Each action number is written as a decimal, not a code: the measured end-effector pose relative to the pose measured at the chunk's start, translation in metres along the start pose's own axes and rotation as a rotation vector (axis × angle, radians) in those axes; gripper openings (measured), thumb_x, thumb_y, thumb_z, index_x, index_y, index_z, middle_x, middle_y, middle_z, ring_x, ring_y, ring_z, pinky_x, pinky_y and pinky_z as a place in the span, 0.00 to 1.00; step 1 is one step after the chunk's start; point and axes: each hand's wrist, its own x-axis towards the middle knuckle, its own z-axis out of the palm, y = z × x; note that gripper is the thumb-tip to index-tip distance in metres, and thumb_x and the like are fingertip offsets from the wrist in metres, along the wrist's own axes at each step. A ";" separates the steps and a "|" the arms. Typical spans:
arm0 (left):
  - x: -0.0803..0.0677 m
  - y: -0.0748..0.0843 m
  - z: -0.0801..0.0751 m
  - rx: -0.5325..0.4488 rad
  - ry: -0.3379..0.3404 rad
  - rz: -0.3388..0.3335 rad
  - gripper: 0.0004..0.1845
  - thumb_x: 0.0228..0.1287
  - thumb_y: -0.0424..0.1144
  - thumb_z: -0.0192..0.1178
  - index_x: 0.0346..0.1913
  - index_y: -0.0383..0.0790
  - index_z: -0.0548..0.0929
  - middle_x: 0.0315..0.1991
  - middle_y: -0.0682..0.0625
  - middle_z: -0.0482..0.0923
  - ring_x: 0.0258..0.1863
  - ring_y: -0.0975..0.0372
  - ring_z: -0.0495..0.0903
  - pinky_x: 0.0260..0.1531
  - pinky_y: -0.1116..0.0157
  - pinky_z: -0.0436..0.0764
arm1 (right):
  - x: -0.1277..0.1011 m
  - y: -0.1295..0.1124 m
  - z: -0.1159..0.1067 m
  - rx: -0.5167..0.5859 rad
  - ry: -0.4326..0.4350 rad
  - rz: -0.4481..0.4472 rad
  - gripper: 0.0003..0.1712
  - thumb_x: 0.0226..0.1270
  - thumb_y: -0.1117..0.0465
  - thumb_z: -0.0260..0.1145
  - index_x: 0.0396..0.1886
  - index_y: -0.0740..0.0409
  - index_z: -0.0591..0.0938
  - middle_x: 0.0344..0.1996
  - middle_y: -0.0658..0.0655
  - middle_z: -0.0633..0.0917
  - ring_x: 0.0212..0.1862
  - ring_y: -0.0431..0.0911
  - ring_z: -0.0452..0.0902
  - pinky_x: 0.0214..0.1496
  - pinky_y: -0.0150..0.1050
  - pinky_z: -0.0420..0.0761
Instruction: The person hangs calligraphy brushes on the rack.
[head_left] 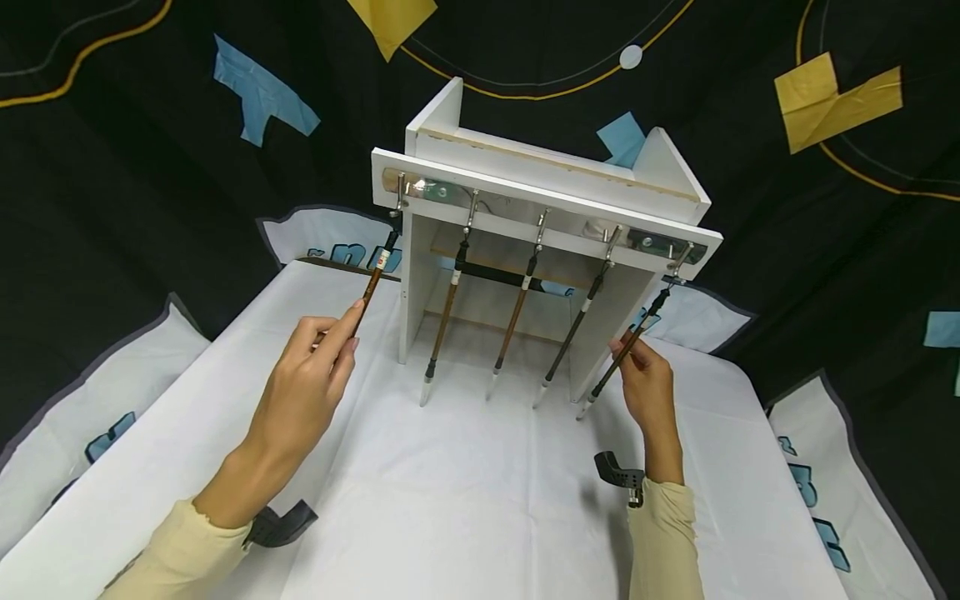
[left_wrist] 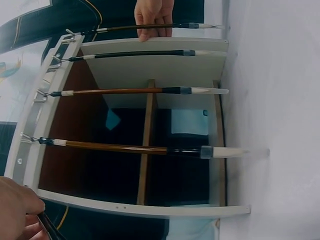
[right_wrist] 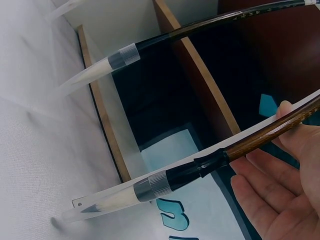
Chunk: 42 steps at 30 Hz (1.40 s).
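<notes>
In the head view my left hand (head_left: 300,392) pinches the brown handle of a calligraphy brush (head_left: 377,271). Its black top end is at the leftmost hook (head_left: 400,193) of a white wooden rack (head_left: 525,200); whether its loop is on the hook I cannot tell. My hand hides the brush's lower end. My right hand (head_left: 648,379) is at the rack's right side panel (head_left: 611,333), behind the rightmost hanging brush (head_left: 628,343). In the right wrist view the thumb (right_wrist: 285,107) touches the panel's edge, with loosely extended fingers below the brush handle.
Between my hands, a left brush (head_left: 444,325), a middle brush (head_left: 514,321) and a dark brush (head_left: 573,337) hang from the rack, capped tips downward. The rack stands on a white-covered table (head_left: 465,508). Behind it hangs a black cloth (head_left: 150,167) with yellow and blue patches.
</notes>
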 end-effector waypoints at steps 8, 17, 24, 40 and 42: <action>-0.001 -0.005 0.012 -0.021 -0.032 -0.050 0.30 0.70 0.25 0.67 0.74 0.35 0.75 0.48 0.36 0.76 0.42 0.50 0.86 0.33 0.57 0.90 | -0.001 0.000 0.000 -0.004 -0.016 0.027 0.31 0.80 0.42 0.62 0.69 0.59 0.82 0.62 0.66 0.85 0.68 0.61 0.80 0.73 0.60 0.76; 0.004 -0.003 0.024 -0.071 -0.106 -0.184 0.26 0.73 0.27 0.65 0.68 0.31 0.68 0.50 0.37 0.78 0.43 0.47 0.86 0.36 0.50 0.90 | -0.001 0.000 -0.001 0.004 -0.009 0.018 0.30 0.80 0.43 0.63 0.68 0.60 0.82 0.62 0.67 0.85 0.67 0.62 0.80 0.72 0.60 0.76; 0.012 -0.008 0.040 -0.142 -0.140 -0.248 0.29 0.73 0.27 0.65 0.71 0.31 0.65 0.48 0.38 0.77 0.45 0.47 0.85 0.42 0.49 0.88 | -0.001 0.000 -0.002 0.010 -0.011 0.004 0.31 0.80 0.43 0.63 0.68 0.61 0.82 0.63 0.67 0.84 0.67 0.62 0.80 0.72 0.61 0.76; 0.025 -0.015 0.069 -0.145 -0.155 -0.275 0.34 0.71 0.26 0.66 0.74 0.30 0.62 0.50 0.36 0.74 0.46 0.46 0.83 0.40 0.51 0.88 | 0.001 0.003 -0.001 0.021 -0.013 0.000 0.30 0.81 0.44 0.63 0.67 0.62 0.82 0.63 0.68 0.84 0.66 0.62 0.81 0.72 0.59 0.77; 0.027 -0.016 0.071 -0.149 -0.152 -0.274 0.34 0.70 0.26 0.66 0.74 0.29 0.62 0.50 0.36 0.74 0.46 0.46 0.82 0.41 0.51 0.87 | 0.001 0.003 -0.001 0.022 -0.012 -0.001 0.30 0.81 0.44 0.63 0.66 0.62 0.83 0.62 0.68 0.85 0.66 0.62 0.81 0.71 0.59 0.77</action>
